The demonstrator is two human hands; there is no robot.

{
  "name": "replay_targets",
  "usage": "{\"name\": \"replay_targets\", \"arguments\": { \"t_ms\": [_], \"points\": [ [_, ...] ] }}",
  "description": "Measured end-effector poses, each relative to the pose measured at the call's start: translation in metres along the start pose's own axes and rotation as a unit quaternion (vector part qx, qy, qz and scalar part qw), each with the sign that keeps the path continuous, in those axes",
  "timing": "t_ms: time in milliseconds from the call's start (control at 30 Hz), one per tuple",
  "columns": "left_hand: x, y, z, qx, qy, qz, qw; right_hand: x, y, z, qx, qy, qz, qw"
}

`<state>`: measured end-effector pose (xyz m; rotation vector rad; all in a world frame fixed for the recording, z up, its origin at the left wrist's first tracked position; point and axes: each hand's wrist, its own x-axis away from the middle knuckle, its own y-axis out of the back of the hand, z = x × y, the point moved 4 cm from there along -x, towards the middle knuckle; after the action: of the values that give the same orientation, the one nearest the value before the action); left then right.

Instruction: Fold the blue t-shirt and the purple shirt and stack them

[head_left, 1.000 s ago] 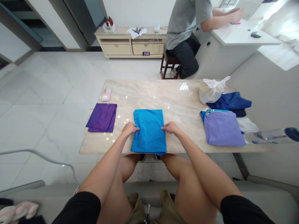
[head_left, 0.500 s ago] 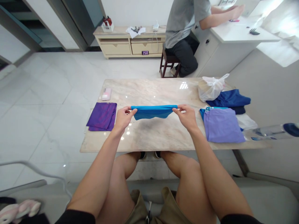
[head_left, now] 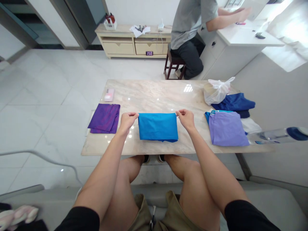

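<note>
A bright blue folded cloth (head_left: 158, 126) lies as a flat rectangle on the marble-topped table (head_left: 149, 96), in front of my knees. My left hand (head_left: 128, 122) pinches its far left corner between thumb and fingers. At the far right corner, my right hand (head_left: 186, 119) does the same, its fingertips closed on the edge. To the left is a folded purple cloth (head_left: 105, 118). On the right a lavender folded cloth (head_left: 227, 128) lies over another blue piece, with a dark blue cloth (head_left: 237, 102) behind it.
A knotted white plastic bag (head_left: 218, 91) stands at the table's far right, and a clear bottle (head_left: 274, 135) lies at the right end. A small pink packet (head_left: 109, 95) is at the far left. Beyond, a person in grey (head_left: 190, 29) sits on a stool (head_left: 173, 61) by a white desk.
The blue cloth, stretched between my hands and hanging in the air before, now lies flat on the table with its front edge towards me. Both hands have moved slightly closer together.
</note>
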<state>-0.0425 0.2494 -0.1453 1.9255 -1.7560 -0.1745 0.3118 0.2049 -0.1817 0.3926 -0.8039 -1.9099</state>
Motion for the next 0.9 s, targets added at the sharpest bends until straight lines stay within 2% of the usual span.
{"name": "replay_targets", "arguments": {
  "t_ms": [67,167,233,333,533,667,733,800,900],
  "points": [
    [-0.006,-0.006,0.0,-0.086,-0.017,-0.017,0.996,-0.005,-0.01,-0.01,0.054,-0.034,0.002,0.998],
    [-0.001,-0.007,-0.007,-0.179,-0.064,0.009,0.982,-0.006,-0.018,-0.026,0.093,-0.062,0.026,0.993],
    [0.008,-0.002,-0.013,-0.219,-0.078,0.018,0.972,-0.003,-0.024,-0.036,0.114,-0.079,0.056,0.989],
    [0.021,0.009,-0.024,-0.278,-0.078,0.003,0.958,0.002,-0.034,-0.043,0.136,-0.102,0.109,0.979],
    [0.045,0.013,-0.05,-0.376,-0.121,-0.025,0.918,0.014,-0.061,-0.025,0.152,-0.141,0.188,0.96],
    [0.063,0.011,-0.067,-0.368,-0.159,-0.039,0.915,0.026,-0.072,-0.003,0.131,-0.155,0.216,0.955],
    [0.071,0.008,-0.072,-0.359,-0.178,-0.027,0.916,0.034,-0.065,0.009,0.114,-0.142,0.224,0.957],
    [0.078,0.006,-0.076,-0.358,-0.202,-0.018,0.911,0.043,-0.043,0.021,0.103,-0.117,0.214,0.964],
    [0.087,0.002,-0.079,-0.364,-0.234,-0.005,0.901,0.059,0.02,0.031,0.11,-0.07,0.164,0.978]
  ]
}}
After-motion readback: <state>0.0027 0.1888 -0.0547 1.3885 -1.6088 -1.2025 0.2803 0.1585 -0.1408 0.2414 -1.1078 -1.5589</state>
